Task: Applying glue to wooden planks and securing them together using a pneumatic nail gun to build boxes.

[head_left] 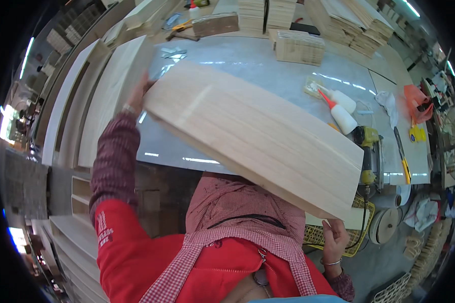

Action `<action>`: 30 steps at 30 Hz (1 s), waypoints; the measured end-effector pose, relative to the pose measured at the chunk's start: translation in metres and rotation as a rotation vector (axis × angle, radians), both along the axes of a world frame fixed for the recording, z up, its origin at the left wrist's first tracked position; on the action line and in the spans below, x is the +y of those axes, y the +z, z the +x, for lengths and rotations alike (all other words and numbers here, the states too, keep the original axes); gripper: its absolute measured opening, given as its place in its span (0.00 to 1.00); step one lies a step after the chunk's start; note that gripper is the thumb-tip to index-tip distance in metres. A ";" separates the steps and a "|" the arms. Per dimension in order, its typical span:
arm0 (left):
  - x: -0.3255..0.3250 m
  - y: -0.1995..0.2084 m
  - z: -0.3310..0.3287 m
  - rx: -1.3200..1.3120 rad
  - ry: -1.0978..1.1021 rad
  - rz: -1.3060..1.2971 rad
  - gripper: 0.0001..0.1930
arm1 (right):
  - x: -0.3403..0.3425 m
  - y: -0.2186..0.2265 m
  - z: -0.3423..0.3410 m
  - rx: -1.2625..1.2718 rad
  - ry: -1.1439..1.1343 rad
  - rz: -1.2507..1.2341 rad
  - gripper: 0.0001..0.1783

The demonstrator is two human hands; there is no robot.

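A long, pale wooden box point(253, 131) lies slantwise across the front of the table, its near right end jutting past the edge over my lap. Its broad smooth face is up, and a side wall shows along the near edge. My left hand point(139, 95), smeared by motion, grips the far left end, with some fingers hidden behind the wood. At the near right corner is my right hand point(334, 240), fingers curled and fingertips against the corner; the underside there is hidden.
Wooden boxes point(114, 91) stand at my left. White glue bottles point(344, 118), a yellow nail gun point(367, 151) and a utility knife point(403, 156) lie on the table's right. A hammer point(182, 36) and wood stacks point(299, 47) sit behind. A yellow basket point(361, 237) is below.
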State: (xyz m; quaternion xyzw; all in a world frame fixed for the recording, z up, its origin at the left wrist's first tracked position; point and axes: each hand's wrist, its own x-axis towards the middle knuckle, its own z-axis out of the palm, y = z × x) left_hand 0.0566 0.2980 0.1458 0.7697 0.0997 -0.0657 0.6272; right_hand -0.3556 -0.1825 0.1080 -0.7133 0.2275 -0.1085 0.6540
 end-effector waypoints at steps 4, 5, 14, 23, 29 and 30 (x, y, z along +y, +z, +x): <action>-0.045 -0.015 0.102 -0.184 0.146 -0.041 0.29 | 0.015 -0.006 0.015 0.196 0.040 -0.056 0.18; -0.055 -0.020 0.117 -0.280 0.221 -0.083 0.26 | 0.019 -0.008 0.014 0.269 0.051 -0.066 0.18; -0.088 -0.062 0.038 -0.338 0.168 -0.475 0.18 | 0.060 -0.006 0.059 0.224 0.190 -0.225 0.21; -0.175 -0.059 -0.191 0.040 -0.142 -0.566 0.21 | 0.035 -0.031 0.124 -0.287 0.268 -0.619 0.17; -0.185 -0.081 -0.256 -0.035 -0.426 -0.312 0.23 | -0.062 -0.045 0.179 -0.360 0.026 -0.919 0.20; -0.189 -0.078 -0.261 -0.225 -0.605 -0.088 0.25 | -0.060 -0.036 0.187 -0.243 0.101 -0.648 0.21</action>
